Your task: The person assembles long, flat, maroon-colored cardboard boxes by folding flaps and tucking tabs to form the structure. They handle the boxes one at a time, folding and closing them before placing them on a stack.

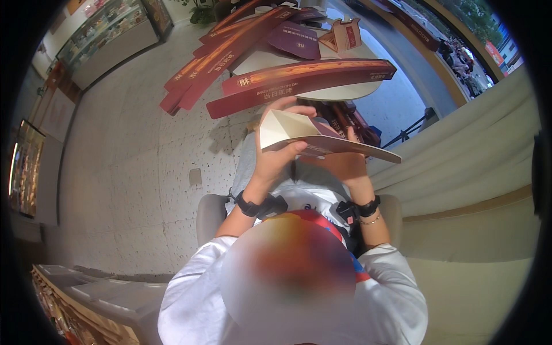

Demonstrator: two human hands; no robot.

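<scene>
Above my lap I hold a partly folded cardboard piece (279,127), maroon outside and cream inside, with a long flap running off to the right. My left hand (268,165) grips its left end, the thumb on the near face and the fingers behind the far edge. Around the right part, my right hand (352,167) has its thumb up past the top edge; its other fingers are partly hidden by the cardboard. Just beyond my hands, a long maroon and orange printed cardboard strip (305,81) lies across the white round table (351,91).
More long printed strips (214,64) overlap at the table's left, overhanging its edge. A dark purple card (293,41) and a small folded carton (347,35) sit at the back. More cardboard (363,127) is below the table. A curtain (471,132) hangs at right.
</scene>
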